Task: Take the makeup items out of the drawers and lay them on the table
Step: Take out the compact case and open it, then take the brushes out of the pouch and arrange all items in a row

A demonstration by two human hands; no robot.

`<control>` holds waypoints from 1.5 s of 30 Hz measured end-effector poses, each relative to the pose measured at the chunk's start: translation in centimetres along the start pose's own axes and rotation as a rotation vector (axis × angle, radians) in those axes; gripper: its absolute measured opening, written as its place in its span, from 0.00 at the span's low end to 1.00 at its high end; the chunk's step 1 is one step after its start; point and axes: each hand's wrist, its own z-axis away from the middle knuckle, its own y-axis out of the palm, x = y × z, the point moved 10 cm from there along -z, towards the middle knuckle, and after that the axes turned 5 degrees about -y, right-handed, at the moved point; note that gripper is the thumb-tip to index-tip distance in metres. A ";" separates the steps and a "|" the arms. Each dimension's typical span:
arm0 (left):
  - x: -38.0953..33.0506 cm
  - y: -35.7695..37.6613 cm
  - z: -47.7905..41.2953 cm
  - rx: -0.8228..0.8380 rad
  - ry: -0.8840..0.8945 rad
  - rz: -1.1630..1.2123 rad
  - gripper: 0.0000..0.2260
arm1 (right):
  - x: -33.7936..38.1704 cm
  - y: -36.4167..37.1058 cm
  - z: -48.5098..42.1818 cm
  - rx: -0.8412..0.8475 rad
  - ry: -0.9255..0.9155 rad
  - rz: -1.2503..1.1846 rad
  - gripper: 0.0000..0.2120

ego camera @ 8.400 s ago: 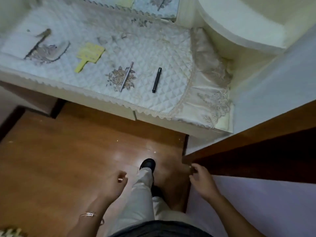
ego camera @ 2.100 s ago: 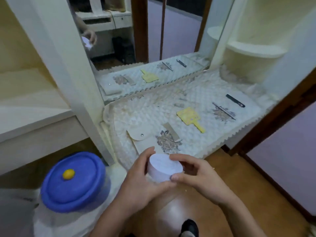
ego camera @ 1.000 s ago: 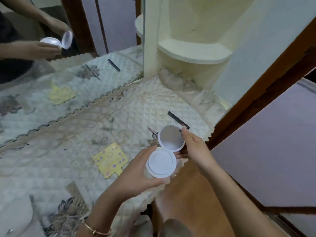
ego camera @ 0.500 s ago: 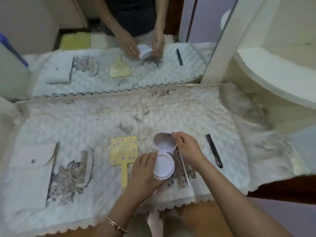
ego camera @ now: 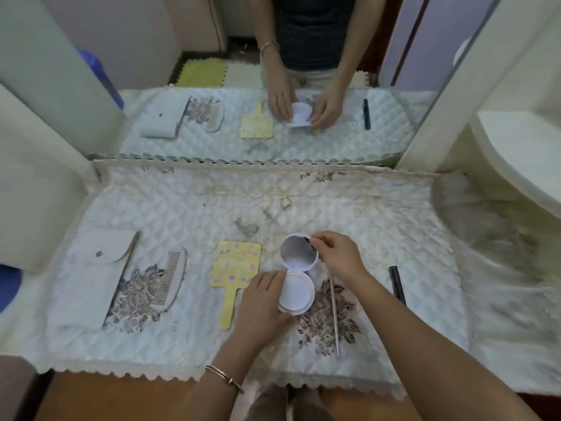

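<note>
Open white compact (ego camera: 297,274) at the centre of the frame, low over the quilted table cover (ego camera: 194,214), between the yellow hand mirror (ego camera: 235,273) on the left and the thin metal stick (ego camera: 334,314) on the right. Left hand (ego camera: 264,302) closed around the lower half, fingers curled on its rim; right hand (ego camera: 338,256) pinching the top edge of the raised lid between thumb and fingertip. Whether the base already touches the cover: cannot tell.

Possible trouble from here: with the lid open and held only by a light pinch, easy for the hinge to swing or snap shut on a finger. If set down open, perhaps a tip backward under the weight of the lid, or powder spilled on the cloth. Soft, uneven quilting, so less stable standing. Also a risk of a knock against the metal stick just beside the right wrist.

Further right, a black pencil (ego camera: 397,284); at left, a comb (ego camera: 170,278) and a white pouch (ego camera: 94,268).

No brand, label or readable writing anywhere; only dots and a faint pattern on the yellow mirror.
</note>
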 end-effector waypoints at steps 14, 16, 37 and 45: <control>0.7 0.5 -0.5 0.058 -0.137 -0.010 0.39 | -4.6 -1.0 7.3 -0.005 0.134 0.231 0.13; 0.4 -0.1 -0.1 0.025 -0.100 0.003 0.37 | -5.2 0.3 8.1 0.008 0.148 0.323 0.14; -5.4 -1.6 -1.2 0.137 -0.391 1.454 0.09 | 1.3 -2.9 12.2 -0.165 -0.054 0.003 0.09; -3.5 -5.5 -6.1 0.016 -0.355 1.212 0.00 | -5.3 -4.0 14.5 -0.274 0.240 -0.062 0.09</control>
